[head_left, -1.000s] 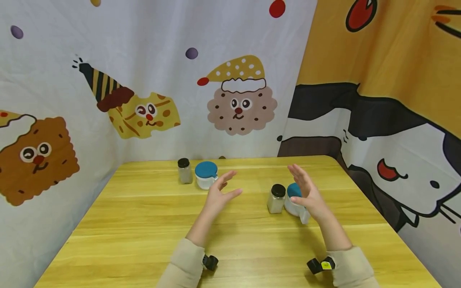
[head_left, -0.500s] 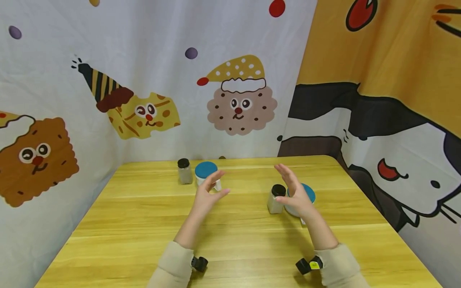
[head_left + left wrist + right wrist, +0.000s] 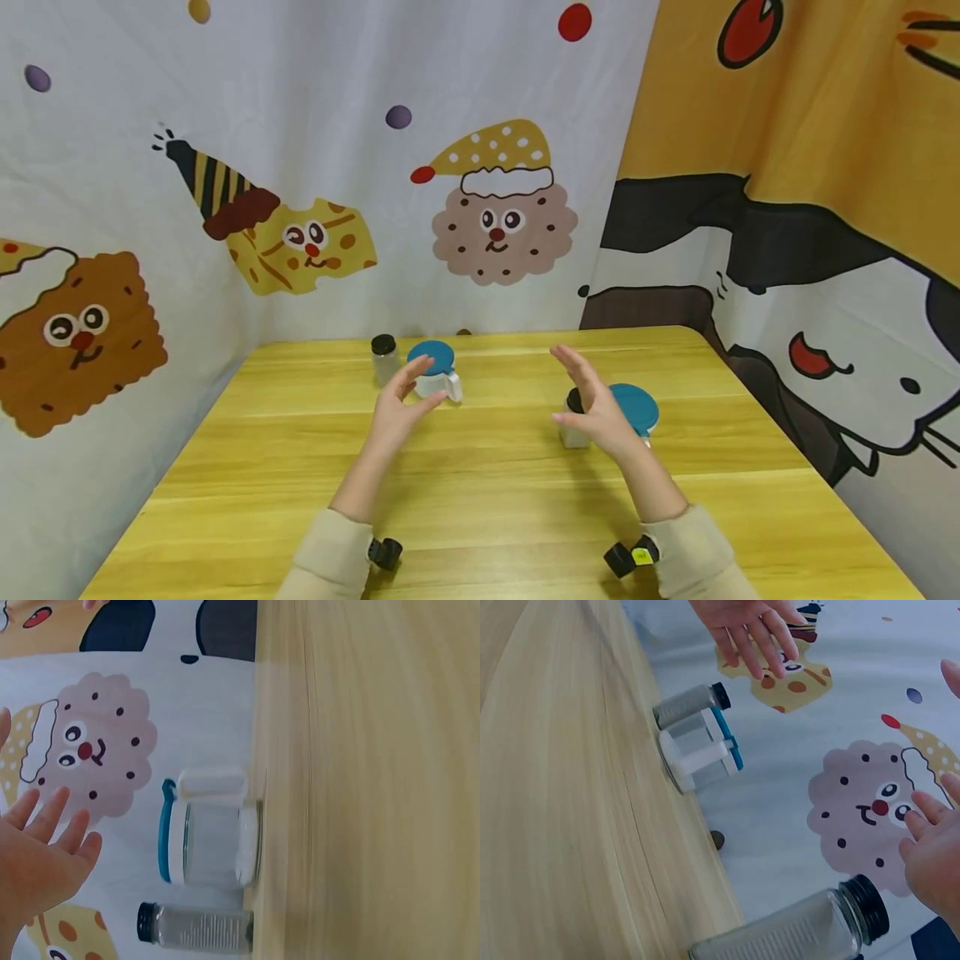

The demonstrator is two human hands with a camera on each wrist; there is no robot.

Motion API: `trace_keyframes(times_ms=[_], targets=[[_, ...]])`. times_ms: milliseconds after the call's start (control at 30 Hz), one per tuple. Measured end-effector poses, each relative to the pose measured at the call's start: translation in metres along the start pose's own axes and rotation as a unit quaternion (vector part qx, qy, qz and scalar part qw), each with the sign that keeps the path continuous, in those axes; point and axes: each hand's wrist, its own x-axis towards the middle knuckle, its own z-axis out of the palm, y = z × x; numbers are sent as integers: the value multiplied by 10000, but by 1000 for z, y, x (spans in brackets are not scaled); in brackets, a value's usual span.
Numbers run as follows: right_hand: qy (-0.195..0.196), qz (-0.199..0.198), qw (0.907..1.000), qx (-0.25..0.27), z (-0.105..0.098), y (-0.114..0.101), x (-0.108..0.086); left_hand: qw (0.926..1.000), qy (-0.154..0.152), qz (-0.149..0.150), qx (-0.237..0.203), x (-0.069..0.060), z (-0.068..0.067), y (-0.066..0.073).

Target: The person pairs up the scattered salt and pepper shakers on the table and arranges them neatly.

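While left hand (image 3: 394, 407) and right hand (image 3: 598, 412) hover empty, relaxed, the farther blue-lidded jar (image 3: 214, 844) seems rigid, breakable, best held by its handle (image 3: 454, 387).

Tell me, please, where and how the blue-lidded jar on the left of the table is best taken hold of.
I would probably grip its white handle, coming from the near right: it sticks out on that side of the upright blue-lidded jar, while the black-capped bottle stands close on the left.

Blue lids (image 3: 633, 406), black caps (image 3: 383, 344)
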Motion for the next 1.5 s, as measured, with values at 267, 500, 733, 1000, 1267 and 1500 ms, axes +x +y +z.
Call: trace_keyframes(times_ms=[267, 500, 733, 1000, 1267, 1500], targets=[[-29, -46, 10000, -81, 16, 1, 7, 9993, 205, -78, 298, 7, -15, -5], [101, 326, 9990, -298, 31, -4, 16, 9982, 334, 200, 448, 18, -33, -23], [85, 500, 9968, -611, 45, -20, 21, 9976, 455, 261, 442, 24, -47, -22], [219, 696, 9950, -688, 55, -28, 29, 9968, 484, 174, 614, 32, -59, -30], [198, 914, 9932, -690, 62, -27, 33, 9961, 427, 27, 766, 32, -62, -21], [271, 1083, 9902, -837, 66, -9, 38, 9952, 382, 89, 897, 28, -62, -5]])
